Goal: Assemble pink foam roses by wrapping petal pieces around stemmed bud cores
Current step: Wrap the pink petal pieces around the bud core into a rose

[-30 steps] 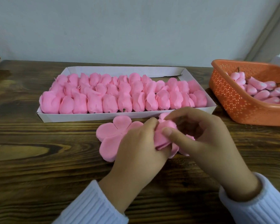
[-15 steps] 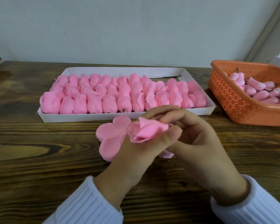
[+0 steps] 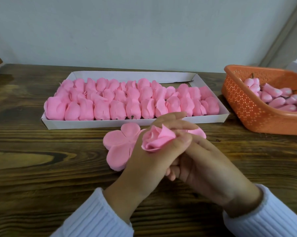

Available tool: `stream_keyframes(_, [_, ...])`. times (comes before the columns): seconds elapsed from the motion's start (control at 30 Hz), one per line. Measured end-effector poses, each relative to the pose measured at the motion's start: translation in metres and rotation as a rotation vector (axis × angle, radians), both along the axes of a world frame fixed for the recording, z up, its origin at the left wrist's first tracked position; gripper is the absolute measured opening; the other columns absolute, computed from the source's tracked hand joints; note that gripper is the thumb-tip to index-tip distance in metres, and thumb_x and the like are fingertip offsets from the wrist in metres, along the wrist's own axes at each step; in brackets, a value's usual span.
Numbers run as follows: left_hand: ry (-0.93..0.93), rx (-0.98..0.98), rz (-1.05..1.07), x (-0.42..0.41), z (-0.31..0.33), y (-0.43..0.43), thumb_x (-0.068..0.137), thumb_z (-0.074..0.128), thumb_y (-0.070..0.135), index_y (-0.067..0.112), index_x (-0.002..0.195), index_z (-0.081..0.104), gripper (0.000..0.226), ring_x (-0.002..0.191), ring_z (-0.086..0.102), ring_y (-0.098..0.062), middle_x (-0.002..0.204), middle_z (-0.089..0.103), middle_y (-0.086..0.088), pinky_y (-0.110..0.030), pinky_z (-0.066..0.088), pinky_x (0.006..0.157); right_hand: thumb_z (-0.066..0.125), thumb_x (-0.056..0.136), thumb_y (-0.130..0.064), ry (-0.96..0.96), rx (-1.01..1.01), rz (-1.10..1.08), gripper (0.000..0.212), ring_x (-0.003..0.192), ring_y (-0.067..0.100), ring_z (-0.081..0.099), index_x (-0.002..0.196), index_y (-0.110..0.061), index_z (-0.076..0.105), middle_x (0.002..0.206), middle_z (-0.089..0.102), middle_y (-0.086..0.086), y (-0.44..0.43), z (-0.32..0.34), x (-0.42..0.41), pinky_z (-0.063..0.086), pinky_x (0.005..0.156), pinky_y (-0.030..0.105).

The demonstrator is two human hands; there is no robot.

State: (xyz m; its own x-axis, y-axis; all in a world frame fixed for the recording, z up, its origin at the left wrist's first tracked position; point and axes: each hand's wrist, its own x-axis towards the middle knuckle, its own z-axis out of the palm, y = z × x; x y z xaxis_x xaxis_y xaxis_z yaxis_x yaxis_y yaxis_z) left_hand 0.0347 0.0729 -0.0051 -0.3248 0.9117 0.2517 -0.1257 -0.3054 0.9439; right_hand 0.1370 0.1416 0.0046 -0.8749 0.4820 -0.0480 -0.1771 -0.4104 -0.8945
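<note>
Toward the front edge of the table (image 3: pixel 41 177), left hand (image 3: pixel 144 165) pinched the half-wrapped rose (image 3: pixel 156 139); right hand (image 3: pixel 204 168) curled underneath, grip hidden. Its wrap likely needed snug, even overlap.

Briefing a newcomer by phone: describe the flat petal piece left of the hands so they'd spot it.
On the wooden table, find the long white tray of pink roses. On its near side, partly behind the left hand, lies the petal piece. Unlike the rolled roses, it is flat and lobed.

Craft wkspace: rose tray (image 3: pixel 93 124), bud basket (image 3: pixel 243 106)
</note>
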Motion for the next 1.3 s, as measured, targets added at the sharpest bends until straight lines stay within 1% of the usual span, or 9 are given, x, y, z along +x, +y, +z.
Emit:
stream_keyframes(0.13, [0.089,0.072,0.073,-0.002,0.003,0.002,0.072,0.067,0.035,0.033,0.101,0.071,0.029,0.090,0.070,-0.011,0.102,0.073,0.008,-0.029,0.058,0.069,0.070,0.081,-0.015,0.087,0.087,-0.032,0.025,0.082,0.017,0.068,0.100,0.000,0.066,0.091,0.069,0.013,-0.001,-0.002,0.002,0.057,0.071,0.026])
stream_keyframes(0.27, [0.043,0.041,0.099,-0.004,0.003,0.004,0.071,0.062,0.041,0.030,0.095,0.074,0.029,0.099,0.068,-0.017,0.108,0.071,0.001,-0.035,0.058,0.069,0.062,0.086,-0.001,0.181,0.184,-0.057,0.025,0.087,0.009,0.067,0.111,-0.006,0.062,0.099,0.071,0.004,-0.004,-0.001,-0.001,0.052,0.073,0.019])
stream_keyframes(0.37, [0.036,0.080,0.113,-0.003,0.002,0.004,0.079,0.057,0.040,0.025,0.095,0.074,0.028,0.109,0.065,-0.022,0.112,0.069,-0.003,-0.046,0.054,0.088,0.061,0.085,-0.010,0.156,-0.030,-0.012,0.031,0.096,0.021,0.065,0.116,-0.006,0.061,0.106,0.066,0.015,-0.004,-0.001,-0.002,0.055,0.084,0.031])
stream_keyframes(0.57, [0.647,0.178,0.332,-0.001,0.001,0.005,0.090,0.052,0.035,0.029,0.123,0.056,0.033,0.133,0.041,-0.004,0.140,0.048,0.001,-0.024,0.036,0.107,0.054,0.084,-0.047,-0.075,-0.198,0.133,0.051,0.126,0.026,0.054,0.123,-0.015,0.064,0.131,0.060,0.014,0.002,0.001,0.002,0.044,0.103,0.040])
stream_keyframes(0.73, [0.882,0.096,0.315,-0.004,-0.003,0.009,0.088,0.049,0.046,0.030,0.143,0.027,0.062,0.141,0.031,-0.015,0.152,0.036,-0.003,-0.043,0.031,0.113,0.047,0.094,-0.035,-0.046,-0.160,0.048,0.035,0.104,0.027,0.059,0.083,-0.010,0.068,0.096,0.065,0.011,0.003,0.001,0.003,0.046,0.098,0.041])
stream_keyframes(0.83, [0.985,0.083,0.353,-0.008,-0.004,0.009,0.083,0.051,0.053,0.027,0.149,0.018,0.079,0.139,0.027,-0.005,0.151,0.030,0.008,-0.032,0.028,0.113,0.047,0.096,-0.025,0.034,-0.116,-0.049,0.035,0.089,0.027,0.060,0.077,-0.002,0.066,0.085,0.062,0.017,0.003,0.003,0.002,0.050,0.088,0.038])
stream_keyframes(1.0, [0.679,0.057,0.140,-0.009,-0.004,0.004,0.065,0.067,0.068,0.050,0.142,0.008,0.099,0.141,0.028,-0.003,0.151,0.024,0.026,-0.029,0.032,0.113,0.056,0.087,-0.019,0.122,-0.041,-0.286,0.033,0.087,0.026,0.068,0.114,-0.003,0.064,0.098,0.068,0.019,0.013,0.009,0.007,0.058,0.082,0.039])
stream_keyframes(1.17, [0.262,0.117,0.304,-0.011,0.001,0.004,0.095,0.048,0.038,0.034,0.130,0.047,0.035,0.117,0.056,0.004,0.122,0.065,0.015,-0.009,0.043,0.091,0.056,0.085,-0.023,-0.102,0.298,-0.145,0.036,0.100,0.027,0.060,0.120,-0.024,0.064,0.116,0.064,0.018,0.014,-0.005,0.010,0.046,0.084,0.045])
stream_keyframes(1.3, [0.072,-0.039,0.232,-0.018,-0.001,0.009,0.087,0.053,0.033,0.026,0.105,0.072,0.027,0.102,0.067,-0.006,0.104,0.074,0.010,-0.020,0.054,0.079,0.055,0.090,-0.030,-0.175,0.562,-0.068,0.040,0.117,0.012,0.057,0.128,-0.041,0.054,0.121,0.064,-0.004,0.010,-0.010,0.009,0.043,0.102,0.037])
